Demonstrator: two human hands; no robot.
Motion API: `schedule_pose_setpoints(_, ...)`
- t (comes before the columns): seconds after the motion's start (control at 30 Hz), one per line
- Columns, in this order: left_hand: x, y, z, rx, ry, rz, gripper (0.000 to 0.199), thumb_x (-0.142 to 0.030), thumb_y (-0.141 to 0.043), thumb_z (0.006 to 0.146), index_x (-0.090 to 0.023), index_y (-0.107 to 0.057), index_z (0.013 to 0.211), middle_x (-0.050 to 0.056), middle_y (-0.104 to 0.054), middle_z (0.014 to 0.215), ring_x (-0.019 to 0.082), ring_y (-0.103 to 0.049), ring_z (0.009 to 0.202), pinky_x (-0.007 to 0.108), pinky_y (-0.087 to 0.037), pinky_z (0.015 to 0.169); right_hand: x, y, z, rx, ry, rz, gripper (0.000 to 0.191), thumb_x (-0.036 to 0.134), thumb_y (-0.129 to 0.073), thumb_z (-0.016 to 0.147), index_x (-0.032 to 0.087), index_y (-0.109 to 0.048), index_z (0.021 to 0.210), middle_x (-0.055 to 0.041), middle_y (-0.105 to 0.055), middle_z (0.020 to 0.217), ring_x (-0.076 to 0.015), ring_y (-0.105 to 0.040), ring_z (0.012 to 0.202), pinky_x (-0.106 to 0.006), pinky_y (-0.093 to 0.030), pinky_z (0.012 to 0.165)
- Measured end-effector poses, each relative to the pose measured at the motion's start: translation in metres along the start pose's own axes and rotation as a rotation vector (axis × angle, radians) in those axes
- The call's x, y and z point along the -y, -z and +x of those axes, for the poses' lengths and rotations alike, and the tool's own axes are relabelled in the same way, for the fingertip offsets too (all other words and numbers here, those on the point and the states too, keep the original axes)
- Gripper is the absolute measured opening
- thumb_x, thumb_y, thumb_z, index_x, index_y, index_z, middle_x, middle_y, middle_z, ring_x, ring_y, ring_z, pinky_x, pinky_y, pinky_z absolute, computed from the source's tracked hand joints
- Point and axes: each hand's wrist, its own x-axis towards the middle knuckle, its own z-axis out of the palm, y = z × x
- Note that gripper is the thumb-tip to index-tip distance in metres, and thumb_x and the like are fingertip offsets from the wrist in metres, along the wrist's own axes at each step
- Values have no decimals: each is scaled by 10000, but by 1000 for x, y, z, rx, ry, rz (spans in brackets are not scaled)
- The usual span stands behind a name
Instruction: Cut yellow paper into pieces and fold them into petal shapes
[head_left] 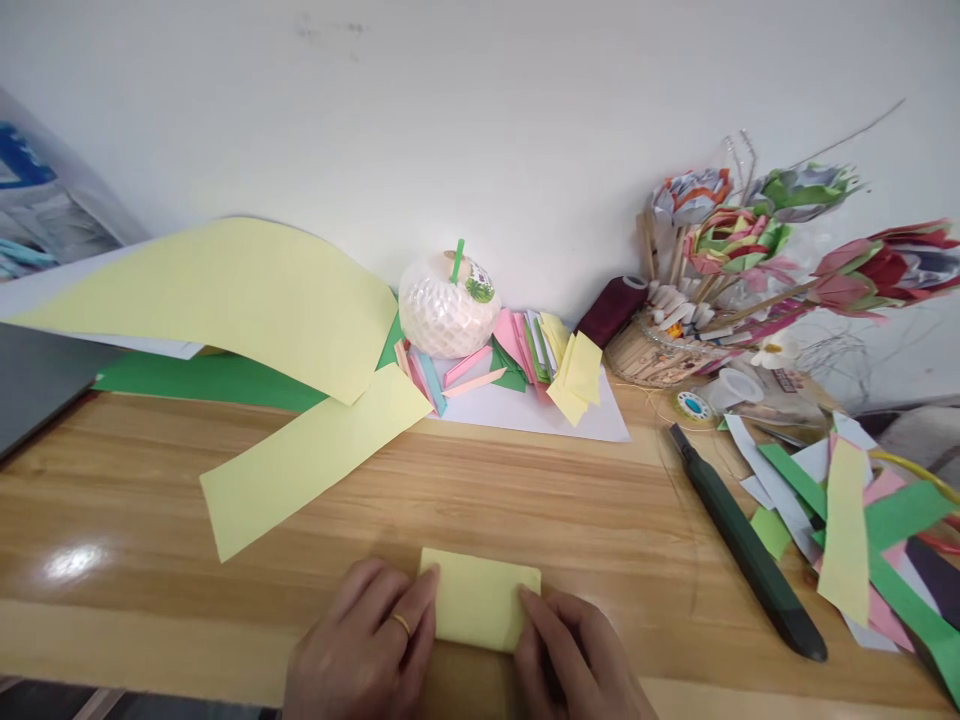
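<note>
A small folded rectangle of yellow paper (pixel 480 602) lies near the front edge of the wooden table (pixel 525 490). My left hand (pixel 367 640) grips its left end, fingers curled, a gold ring on one finger. At the right end, my right hand (pixel 574 650) pinches the same paper with the index finger on top. Both thumbs are mostly hidden. Beyond my left hand lies a long yellow paper strip (pixel 315 460), apart from it.
Large yellow sheets (pixel 247 300) curl up at the left. A net-wrapped coconut (pixel 448 310) stands by the wall beside small paper pieces (pixel 574 375). On the right are a dark green cutter (pixel 750 545), paper scraps (pixel 847 530) and a basket (pixel 652 350) of paper flowers (pixel 739 240).
</note>
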Motion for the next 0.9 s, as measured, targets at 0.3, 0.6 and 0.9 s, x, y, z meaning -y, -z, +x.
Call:
schedule_pose_setpoints(0.3, -6, -5, 7, -28, -112, -2, 292, -126, -386, 911, -209, -666, 923, 68, -630, 967, 235, -530, 987, 442, -351, 945, 0, 0, 0, 22, 60, 68, 188, 157, -480, 862, 149, -643, 957, -56, -571, 753, -131, -547, 663, -240, -473, 600)
schedule_pose_setpoints(0.6, 0, -9, 23, 61, -342, -25, 237, -205, -447, 906, -295, -666, 910, 15, -650, 935, 209, -523, 1016, 470, -270, 1007, 3, 10, 0, 24, 231, -77, 250, 250, -507, 860, 137, -636, 1041, -79, -633, 841, -166, -593, 756, -281, -482, 666)
schedule_pose_setpoints(0.9, 3, -5, 24, 129, -392, 44, 108, -270, -625, 821, -299, -669, 915, 7, -640, 961, 224, -519, 1041, 460, -298, 991, 10, 16, -13, 69, 445, -219, 425, 437, -331, 942, 174, -636, 1077, -25, -692, 1004, -153, -613, 860, -301, -412, 779)
